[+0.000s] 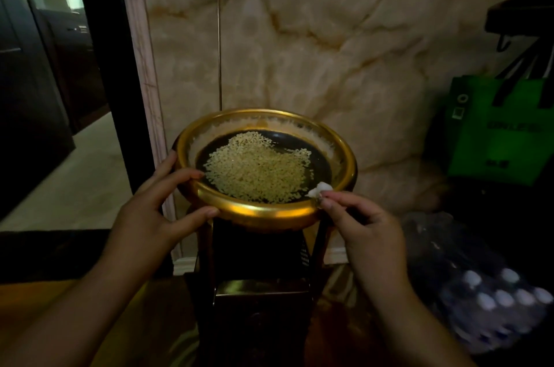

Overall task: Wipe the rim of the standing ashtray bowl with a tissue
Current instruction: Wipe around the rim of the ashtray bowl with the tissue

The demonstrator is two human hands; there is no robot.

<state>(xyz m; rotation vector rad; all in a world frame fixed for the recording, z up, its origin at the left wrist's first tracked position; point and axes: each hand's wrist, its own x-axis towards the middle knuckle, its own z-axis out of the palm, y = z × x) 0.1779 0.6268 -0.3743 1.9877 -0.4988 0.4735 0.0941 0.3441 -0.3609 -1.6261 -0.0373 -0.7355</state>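
A gold ashtray bowl (263,212) stands on a dark stand (260,300) in front of me, its dark bottom covered with pale granules (257,168). My left hand (153,210) grips the bowl's near-left rim, thumb on top and fingers over the outer wall. My right hand (362,225) pinches a small white tissue (319,189) and presses it on the near-right rim. Most of the tissue is hidden under the fingertips.
A marble wall (299,36) rises right behind the bowl. A green bag (494,132) stands at the right, with a wrapped pack of bottles (485,291) on the floor below it. A dark doorway (45,81) opens at the left.
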